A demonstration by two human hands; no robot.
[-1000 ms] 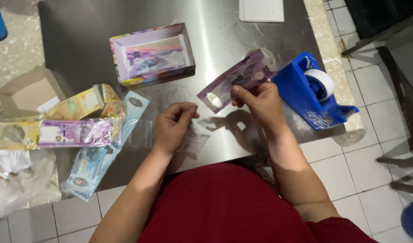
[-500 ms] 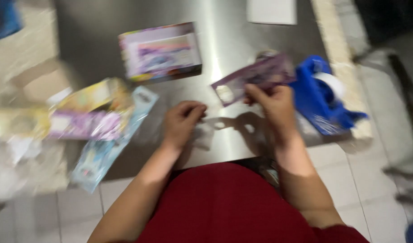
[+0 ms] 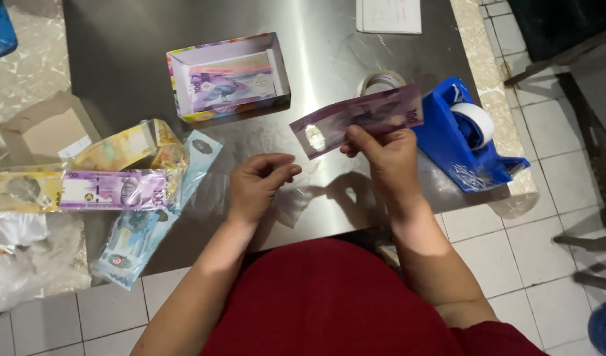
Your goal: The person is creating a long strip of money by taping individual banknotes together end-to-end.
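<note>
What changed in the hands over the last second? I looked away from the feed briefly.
Very little. The right hand still holds the purple banknote up over the steel table, at about the same tilt. The left hand stays loosely curled beside it; whether it pinches clear film is unclear. The open box, tape dispenser and banknote pile have not moved.

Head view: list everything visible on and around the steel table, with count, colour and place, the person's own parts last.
banknote in hand: one, purple, held above table centre
open box: one, multicoloured, a note inside, far centre
tape dispenser: one, blue, white roll, right edge
loose tape roll: one, clear, behind held note
wrapped notes: several, yellow, purple, blue, left edge
cardboard box: one, brown, far left
white paper: one, far edge
steel table: one, grey
left hand: loosely curled, apparently pinching clear film
right hand: pinching the banknote
</note>
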